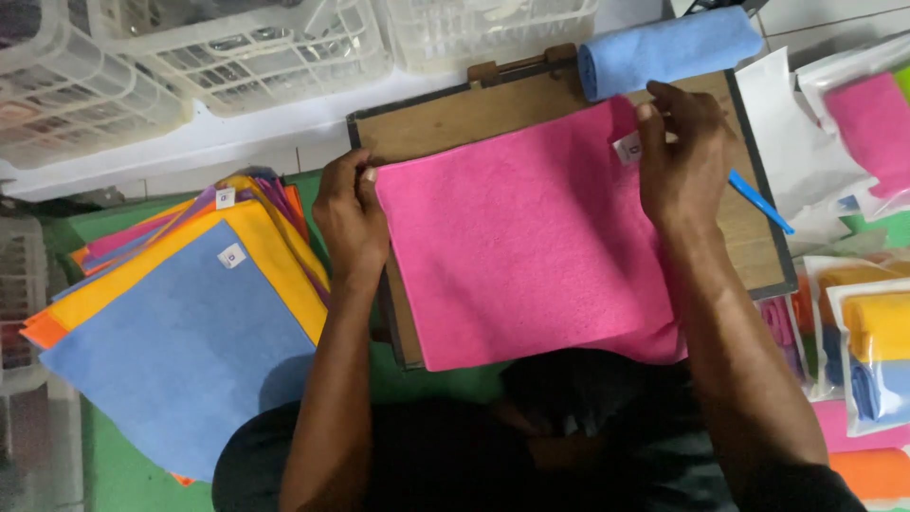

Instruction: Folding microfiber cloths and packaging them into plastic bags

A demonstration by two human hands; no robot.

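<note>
A pink square cloth [521, 246] lies flat on a brown wooden board [455, 118]. My left hand [349, 213] pinches the cloth's far left corner at the board's left edge. My right hand [684, 156] holds the far right corner, next to a small white tag [627, 149] sewn on the cloth. A rolled blue cloth [668, 49] rests at the board's far edge, just beyond my right hand.
A stack of flat cloths [190, 313], blue on top over yellow, orange and purple, lies to the left. White plastic baskets [237, 57] stand at the back. A blue pen [758, 201] lies on the board's right edge. Clear bags of rolled cloths [877, 351] sit at right.
</note>
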